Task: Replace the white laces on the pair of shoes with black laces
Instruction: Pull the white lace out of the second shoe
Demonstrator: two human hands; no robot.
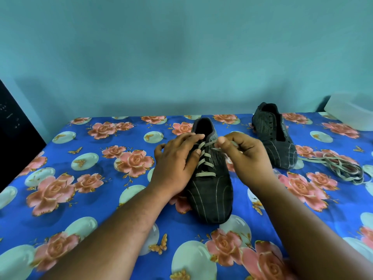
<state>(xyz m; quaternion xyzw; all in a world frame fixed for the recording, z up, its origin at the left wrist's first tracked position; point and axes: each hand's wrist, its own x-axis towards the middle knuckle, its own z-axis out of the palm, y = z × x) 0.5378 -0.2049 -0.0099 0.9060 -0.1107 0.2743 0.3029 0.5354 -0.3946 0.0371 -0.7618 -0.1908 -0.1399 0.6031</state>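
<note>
Blue flowered cloth (84, 199) covers the table below a teal wall. On it the near shoe (212, 190) lies toe toward the camera, white lace (204, 160) threaded. Left hand (175, 164) rests on its side, fingers straight, grip released; right hand (244, 156) pinches the lace's upper end. Unlaced second shoe (276, 138) and a loose lace pile (343, 168) lie right, near the edge.

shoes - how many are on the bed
2. One shoe lies in the middle, laced, under both hands. The other shoe lies farther back to the right, unlaced, beside a loose lace.
</note>
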